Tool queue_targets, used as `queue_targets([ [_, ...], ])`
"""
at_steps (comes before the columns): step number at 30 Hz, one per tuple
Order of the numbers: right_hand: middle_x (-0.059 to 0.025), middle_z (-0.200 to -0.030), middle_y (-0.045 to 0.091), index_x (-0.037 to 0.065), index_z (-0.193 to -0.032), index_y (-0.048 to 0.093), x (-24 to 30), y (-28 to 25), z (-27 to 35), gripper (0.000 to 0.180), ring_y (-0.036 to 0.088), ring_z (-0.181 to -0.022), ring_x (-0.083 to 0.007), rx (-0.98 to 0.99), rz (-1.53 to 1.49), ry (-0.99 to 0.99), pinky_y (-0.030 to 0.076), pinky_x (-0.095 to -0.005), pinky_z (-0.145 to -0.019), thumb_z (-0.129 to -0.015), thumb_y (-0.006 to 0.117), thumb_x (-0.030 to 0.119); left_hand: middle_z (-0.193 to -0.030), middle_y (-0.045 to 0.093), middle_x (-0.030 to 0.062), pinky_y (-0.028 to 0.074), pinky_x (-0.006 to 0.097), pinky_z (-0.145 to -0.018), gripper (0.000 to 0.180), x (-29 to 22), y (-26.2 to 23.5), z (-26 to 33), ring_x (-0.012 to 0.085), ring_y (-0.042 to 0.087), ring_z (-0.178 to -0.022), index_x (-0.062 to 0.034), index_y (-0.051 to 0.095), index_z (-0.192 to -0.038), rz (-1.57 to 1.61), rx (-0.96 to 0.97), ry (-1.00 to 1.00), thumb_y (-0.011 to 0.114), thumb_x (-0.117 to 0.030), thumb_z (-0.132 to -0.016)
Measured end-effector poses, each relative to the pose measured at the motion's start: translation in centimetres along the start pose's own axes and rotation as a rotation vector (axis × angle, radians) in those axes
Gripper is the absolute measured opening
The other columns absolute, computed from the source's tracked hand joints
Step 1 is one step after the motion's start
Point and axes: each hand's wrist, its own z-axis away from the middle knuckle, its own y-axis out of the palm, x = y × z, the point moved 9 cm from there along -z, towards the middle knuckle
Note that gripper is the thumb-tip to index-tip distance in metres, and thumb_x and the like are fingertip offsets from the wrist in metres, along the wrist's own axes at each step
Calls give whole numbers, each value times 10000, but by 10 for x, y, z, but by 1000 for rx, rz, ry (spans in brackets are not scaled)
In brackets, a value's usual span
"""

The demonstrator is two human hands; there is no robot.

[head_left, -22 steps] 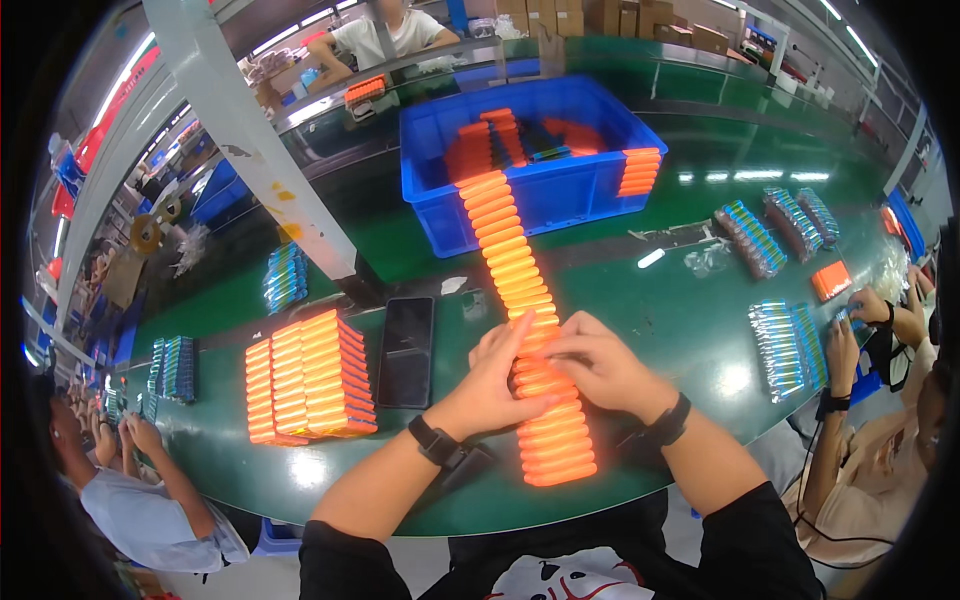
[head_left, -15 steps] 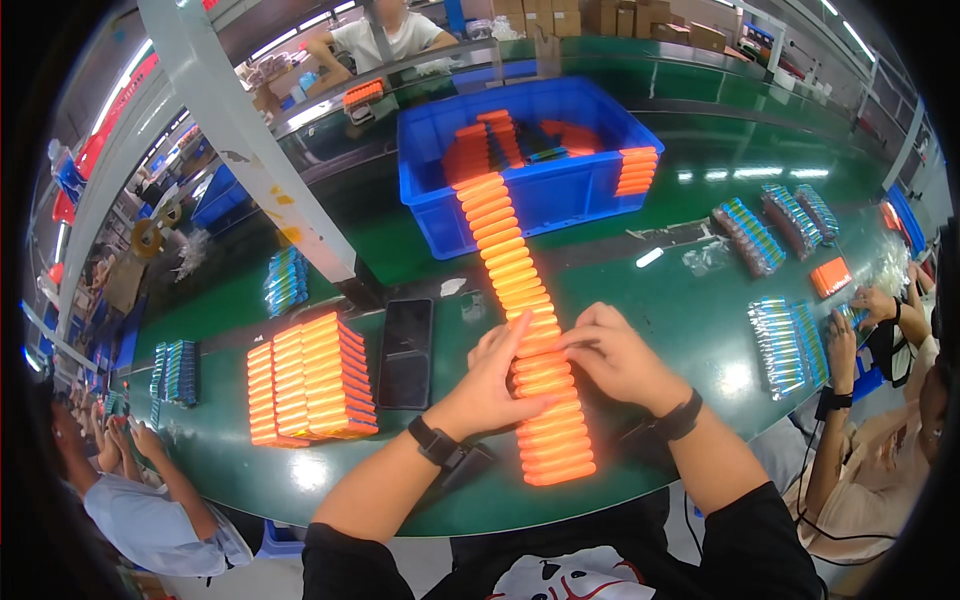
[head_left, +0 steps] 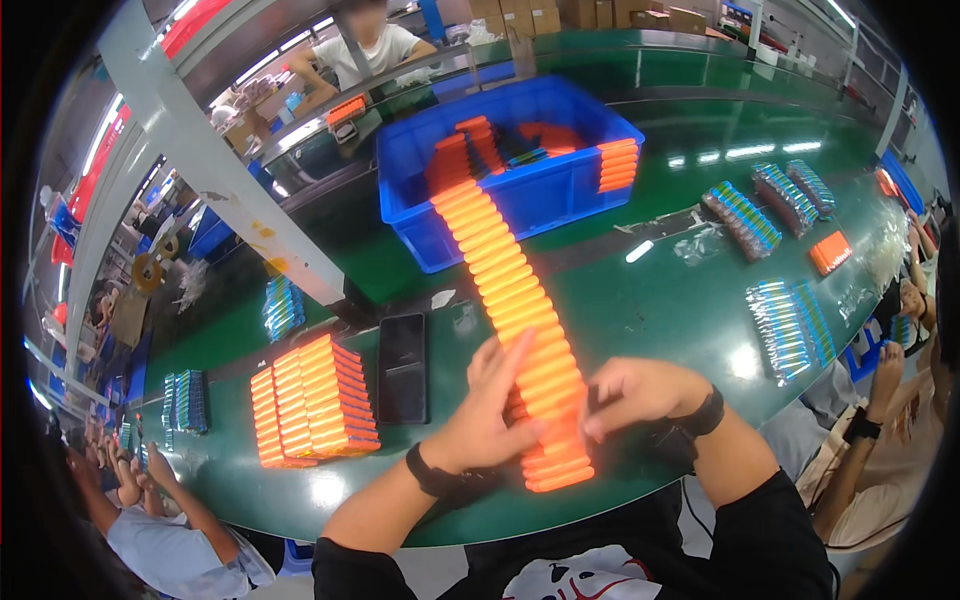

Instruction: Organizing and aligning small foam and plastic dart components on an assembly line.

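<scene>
A long strip of orange tubes, laid side by side, slopes from the near rim of the blue bin down to the green table before me. My left hand is closed on the strip's left side, thumb lying over the tubes and part of the fingers out of sight. At the right edge, my right hand has its fingers curled in a pinch against the strip; its fingertips are slightly blurred. More orange strips lie inside the bin, and a short orange piece hangs over its rim.
Left of my hands lie a black phone and a stacked block of orange tubes. A grey post rises behind them. Blue-green packs lie at the right, near a co-worker's hand. Other people sit around the table.
My right hand has slid toward me along the strip's right edge. My left hand stays on the strip. The whole view has shifted slightly, and the co-worker's hands at the right have moved.
</scene>
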Motion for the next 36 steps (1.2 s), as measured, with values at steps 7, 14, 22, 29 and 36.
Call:
queue_targets([
  [7, -88, -934, 745, -27, -1042, 725, -18, 27, -4, 181, 656, -702, -118, 248, 30, 73, 532, -254, -675, -986, 652, 128, -1464, 453, 169, 257, 421, -1177, 851, 29, -11, -4, 312, 374, -1381, -70, 372, -1550, -22, -133, -188, 801, -224, -832],
  [14, -117, -927, 746, -38, -983, 726, -38, 28, 2, 183, 686, -738, -152, 331, 87, 322, 539, -268, -658, -970, 677, 138, -1421, 499, 170, 267, 470, -1171, 852, 43, 1, 0, 337, 429, -1351, -132, 445, -1504, -145, -8, -356, 841, -334, -776],
  [22, -73, -964, 669, 13, -1029, 735, 10, -46, -11, 129, 652, -826, -151, -617, 105, -369, 521, -273, -708, -960, 652, 84, -1462, 473, 189, 206, 489, -1188, 953, 39, -8, -2, 388, 367, -1403, -109, 364, -1550, -51, -86, -240, 833, -386, -767],
  [29, -68, -1062, 515, 152, -1098, 763, 18, -27, -25, 236, 476, -1070, -258, -704, 875, -375, 446, -342, -913, -880, 730, 66, -1521, 417, 205, 194, 509, -1181, 1048, 27, -6, -4, 424, 269, -1459, -83, 264, -1595, -221, -47, -149, 828, -374, -761],
  [36, -81, -1099, 534, 125, -1062, 757, 29, -50, 1, 172, 510, -1050, -265, -785, 907, -336, 465, -361, -923, -905, 709, 73, -1526, 412, 208, 184, 497, -1186, 1064, 36, -8, 2, 403, 269, -1462, -76, 272, -1595, -112, -100, -210, 845, -374, -749],
])
